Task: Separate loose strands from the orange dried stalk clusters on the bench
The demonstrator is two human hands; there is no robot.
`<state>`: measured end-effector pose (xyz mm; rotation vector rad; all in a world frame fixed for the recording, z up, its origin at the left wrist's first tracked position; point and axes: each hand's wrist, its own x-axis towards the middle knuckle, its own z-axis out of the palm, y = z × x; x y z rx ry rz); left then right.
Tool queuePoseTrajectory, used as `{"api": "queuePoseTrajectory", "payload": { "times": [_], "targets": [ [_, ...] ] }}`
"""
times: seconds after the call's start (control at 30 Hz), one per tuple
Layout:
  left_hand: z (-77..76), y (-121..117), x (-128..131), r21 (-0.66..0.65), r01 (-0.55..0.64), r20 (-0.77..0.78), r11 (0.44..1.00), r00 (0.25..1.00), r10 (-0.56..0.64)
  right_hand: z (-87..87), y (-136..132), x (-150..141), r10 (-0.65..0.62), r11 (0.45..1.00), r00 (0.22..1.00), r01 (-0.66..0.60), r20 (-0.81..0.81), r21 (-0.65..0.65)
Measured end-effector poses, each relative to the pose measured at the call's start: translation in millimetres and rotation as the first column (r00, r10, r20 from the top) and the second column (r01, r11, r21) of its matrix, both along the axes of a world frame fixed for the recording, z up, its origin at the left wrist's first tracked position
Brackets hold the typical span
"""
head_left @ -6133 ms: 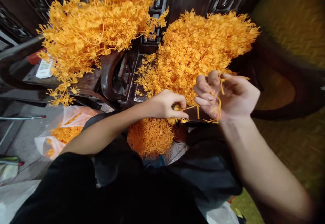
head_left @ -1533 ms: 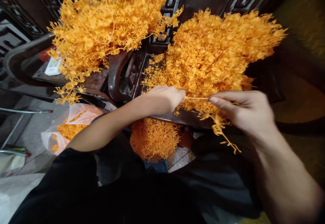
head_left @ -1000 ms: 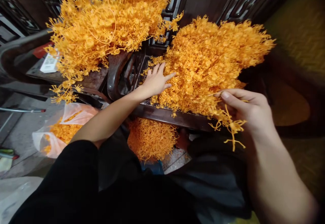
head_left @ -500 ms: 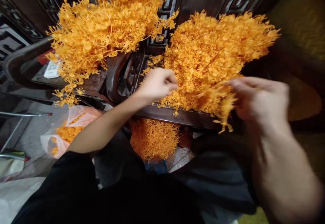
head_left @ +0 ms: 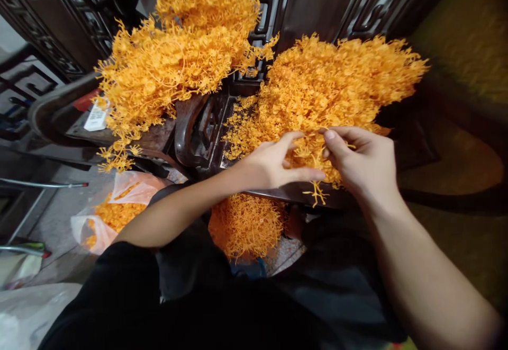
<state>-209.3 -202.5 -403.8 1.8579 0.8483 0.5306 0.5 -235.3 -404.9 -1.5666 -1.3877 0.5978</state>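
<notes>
A big heap of orange plastic sprigs (head_left: 333, 90) lies on a dark carved wooden seat (head_left: 206, 127) in front of me. My left hand (head_left: 273, 164) and my right hand (head_left: 365, 162) meet at the heap's near edge. Both pinch the same small orange sprig (head_left: 315, 191), which dangles between them over the seat's front rail. My left thumb and forefinger are closed on it. My right hand's thumb and fingers curl around more orange strands.
A second orange heap (head_left: 174, 64) sits on the seat to the left. Below the seat are an orange pile (head_left: 246, 225) between my knees and a plastic bag (head_left: 115, 212) of orange pieces on the floor. Dark carved panels (head_left: 349, 6) stand behind.
My left hand pulled back from the heap with a sprig and came to my right hand. My right hand moved left and down to meet it. The camera tilted slightly.
</notes>
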Motion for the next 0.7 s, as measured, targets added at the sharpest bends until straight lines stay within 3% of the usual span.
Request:
{"api": "queuePoseTrajectory", "payload": {
  "times": [0.13, 0.23, 0.43, 0.63, 0.7],
  "targets": [
    [-25.1, -6, 17, -0.083, -0.014, 0.299, 0.996, 0.954, 0.039, 3.8, 2, -17, 0.04, 0.999, 0.996, -0.038, -0.076, 0.018],
    [-34.4, -1, 20, -0.139, 0.001, 0.355, 0.99, 0.934, 0.049, 3.2, 5, -21, 0.08, 0.996, 0.995, -0.078, -0.066, 0.033],
    [-5.4, 10, -2, -0.179, 0.145, 0.274, 0.973, 0.957, -0.092, 2.2, 8, -17, 0.139, 0.989, 0.983, -0.144, 0.12, 0.033],
    [14.4, 12, -15, -0.033, 0.173, 0.12, 0.984, 0.978, -0.168, 2.6, 5, -11, 0.183, 0.982, 0.972, -0.188, 0.146, 0.018],
    [18.8, 9, -16, 0.014, 0.131, 0.083, 0.991, 0.988, -0.132, 4.4, 3, -8, 0.161, 0.987, 0.979, -0.163, 0.127, 0.007]
  ]
}}
